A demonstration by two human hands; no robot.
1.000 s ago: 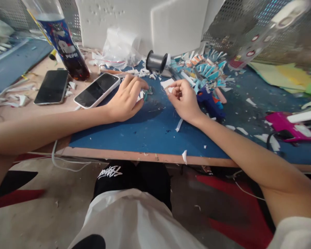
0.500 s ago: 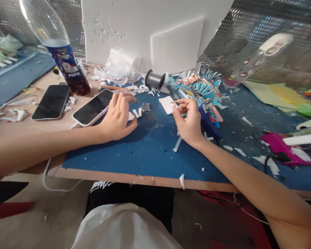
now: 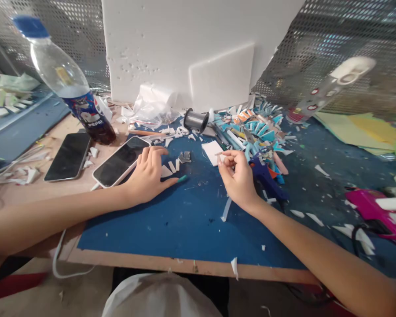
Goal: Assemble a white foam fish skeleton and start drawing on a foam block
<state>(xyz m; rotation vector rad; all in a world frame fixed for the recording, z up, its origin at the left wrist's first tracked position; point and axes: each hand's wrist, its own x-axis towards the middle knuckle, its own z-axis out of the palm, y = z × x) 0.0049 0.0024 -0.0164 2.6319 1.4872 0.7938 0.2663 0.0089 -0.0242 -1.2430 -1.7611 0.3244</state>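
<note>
From my end, the left hand (image 3: pixel 147 174) is resting left of centre over the edge of the white-rimmed phone (image 3: pixel 120 162), fingers spread and released; its thumb is ending in a teal tip (image 3: pixel 182 179), nail or scrap, can't tell. Small white pieces (image 3: pixel 172 167) are lying in a short row just beside those fingers, probably for easy reach. Right hand (image 3: pixel 239 178) is hovering right of centre, thumb and forefinger coming together at the near corner of the white card (image 3: pixel 211 149); I can't tell if they're pinching it or a tiny scrap. Card is lying mid-frame on the blue mat (image 3: pixel 185 224), likely using it as flat backing. Offcut pile (image 3: pixel 262 127) and spool (image 3: pixel 195 121) are sitting behind, presumably staying out of the hands' way; bottle (image 3: pixel 86 115) is standing upper left, likely for the same reason.
</note>
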